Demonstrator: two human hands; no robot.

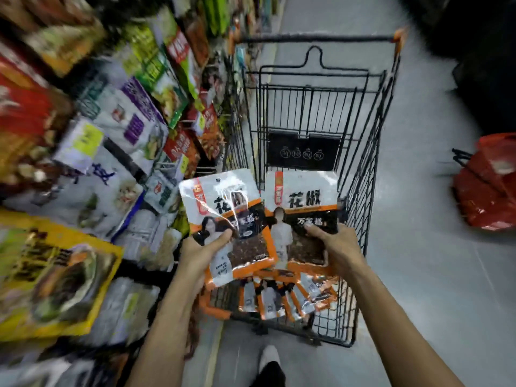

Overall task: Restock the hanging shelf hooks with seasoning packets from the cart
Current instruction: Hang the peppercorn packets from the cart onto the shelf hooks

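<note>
My left hand [202, 254] grips a white-and-orange seasoning packet [227, 219] by its lower left edge, thumb across the front. My right hand [333, 247] grips a second matching packet [303, 210] by its lower right part. Both packets are held side by side, upright, above the near end of the black wire cart [374, 152]. Several more of the same packets [282, 297] lie in the cart's basket beneath my hands. The hanging shelf [125, 129] on the left is full of blurred packets; its hooks are hidden.
The cart stands in a grey-floored aisle, close against the shelf on the left. A red plastic bag [485, 188] lies on the floor to the right. My shoe [269, 356] shows just behind the cart. Dark shelving fills the upper right corner.
</note>
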